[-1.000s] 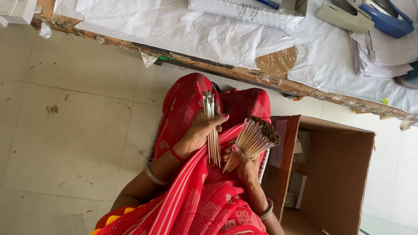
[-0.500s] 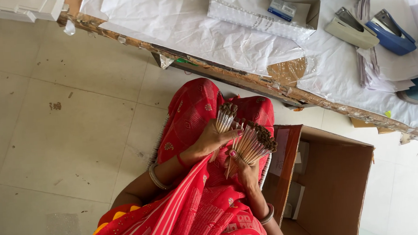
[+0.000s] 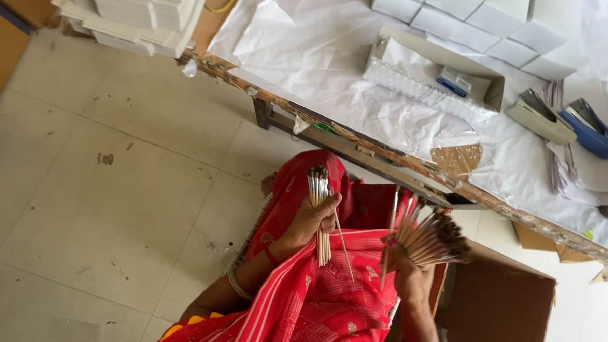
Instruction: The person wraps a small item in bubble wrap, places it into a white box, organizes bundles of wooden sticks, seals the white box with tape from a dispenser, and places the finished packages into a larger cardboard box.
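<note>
Your left hand [image 3: 311, 220] is closing its fingers around a small upright bundle of thin sticks [image 3: 319, 211], tips up, over your red-draped lap [image 3: 323, 300]; one stick is hanging loose and slanting off the bundle's lower end. Your right hand [image 3: 409, 272] is gripping a larger fanned bunch of sticks [image 3: 426, 237], splaying toward the table edge [image 3: 413, 166]. The bundles are sitting apart. A brown cardboard box [image 3: 508, 299] is standing just beside your right hand.
</note>
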